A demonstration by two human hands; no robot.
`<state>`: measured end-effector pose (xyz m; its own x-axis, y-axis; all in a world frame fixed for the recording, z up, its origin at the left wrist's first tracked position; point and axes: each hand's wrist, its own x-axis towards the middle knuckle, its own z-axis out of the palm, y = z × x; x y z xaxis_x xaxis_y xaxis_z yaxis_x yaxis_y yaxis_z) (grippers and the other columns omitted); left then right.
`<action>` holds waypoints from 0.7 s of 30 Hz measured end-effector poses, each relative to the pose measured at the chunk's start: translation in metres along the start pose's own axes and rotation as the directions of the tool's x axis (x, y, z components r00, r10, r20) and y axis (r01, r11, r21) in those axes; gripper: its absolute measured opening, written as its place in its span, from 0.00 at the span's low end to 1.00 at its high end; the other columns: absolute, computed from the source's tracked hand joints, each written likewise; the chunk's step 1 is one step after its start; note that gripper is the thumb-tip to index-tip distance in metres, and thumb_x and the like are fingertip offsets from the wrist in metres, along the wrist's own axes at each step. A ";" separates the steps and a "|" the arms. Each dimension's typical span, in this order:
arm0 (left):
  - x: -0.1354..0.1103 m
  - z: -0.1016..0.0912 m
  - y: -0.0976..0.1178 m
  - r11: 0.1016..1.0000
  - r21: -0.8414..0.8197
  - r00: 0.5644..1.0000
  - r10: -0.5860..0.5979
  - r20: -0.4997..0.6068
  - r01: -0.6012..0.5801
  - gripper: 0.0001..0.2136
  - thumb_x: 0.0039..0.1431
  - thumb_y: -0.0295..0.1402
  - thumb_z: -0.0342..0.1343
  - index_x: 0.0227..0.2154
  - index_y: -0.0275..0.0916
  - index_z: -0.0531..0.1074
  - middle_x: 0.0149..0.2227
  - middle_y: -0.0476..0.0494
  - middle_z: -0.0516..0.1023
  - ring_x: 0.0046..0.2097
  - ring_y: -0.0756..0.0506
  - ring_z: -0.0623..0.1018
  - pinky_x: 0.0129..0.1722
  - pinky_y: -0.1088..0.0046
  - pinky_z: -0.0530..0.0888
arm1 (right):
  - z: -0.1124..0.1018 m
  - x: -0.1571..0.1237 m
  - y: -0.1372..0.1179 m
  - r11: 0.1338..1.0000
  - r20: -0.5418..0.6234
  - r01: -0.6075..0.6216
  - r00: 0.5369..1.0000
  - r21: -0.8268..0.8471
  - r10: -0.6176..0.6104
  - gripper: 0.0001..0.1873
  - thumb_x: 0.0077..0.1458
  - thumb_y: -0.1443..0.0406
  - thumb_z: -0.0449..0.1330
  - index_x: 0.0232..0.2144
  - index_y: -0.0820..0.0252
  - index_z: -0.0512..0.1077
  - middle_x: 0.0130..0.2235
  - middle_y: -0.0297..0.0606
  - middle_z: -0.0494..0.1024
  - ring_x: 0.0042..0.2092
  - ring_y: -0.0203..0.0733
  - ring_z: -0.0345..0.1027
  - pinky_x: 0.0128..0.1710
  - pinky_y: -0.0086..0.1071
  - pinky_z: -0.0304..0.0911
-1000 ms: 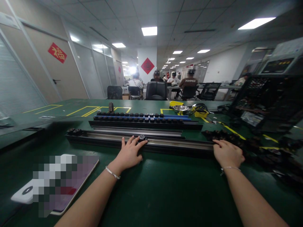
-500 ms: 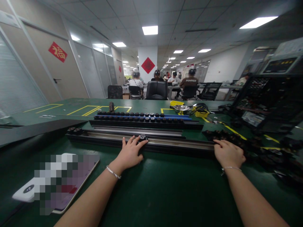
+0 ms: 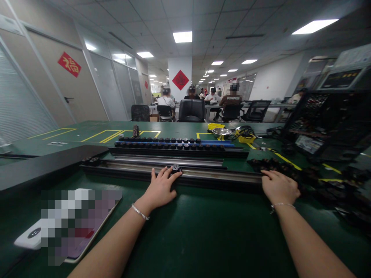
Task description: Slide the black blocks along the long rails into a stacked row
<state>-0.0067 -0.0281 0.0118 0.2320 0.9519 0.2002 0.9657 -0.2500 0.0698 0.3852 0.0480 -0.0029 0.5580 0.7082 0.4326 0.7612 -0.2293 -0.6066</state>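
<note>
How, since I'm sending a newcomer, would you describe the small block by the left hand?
On the green table, find the long black rail nearest the person. The small block sits near its middle, by the left hand. It stands alone, unlike the pair of blocks at the rail's left end.

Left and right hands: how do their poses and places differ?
The left hand is spread; the right hand is mostly curled. The left hand is at a small block midway along the near black rail; the right hand, at the rail's right end. Both wear bracelets.
</note>
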 end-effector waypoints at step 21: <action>0.002 0.000 0.011 0.999 -0.015 0.999 0.033 -0.010 -0.033 0.34 0.50 0.35 0.54 0.61 0.52 0.53 0.65 0.39 0.56 0.66 0.34 0.52 0.60 0.36 0.40 | 0.002 -0.001 0.003 0.998 -0.032 0.056 0.998 -0.012 -0.056 0.15 0.49 0.63 0.53 0.35 0.48 0.78 0.47 0.34 0.74 0.49 0.50 0.58 0.50 0.50 0.52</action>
<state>0.0039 -0.0291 0.0134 0.2628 0.9412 0.2124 0.9556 -0.2843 0.0776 0.3861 0.0480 -0.0071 0.5248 0.6981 0.4870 0.7950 -0.1975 -0.5736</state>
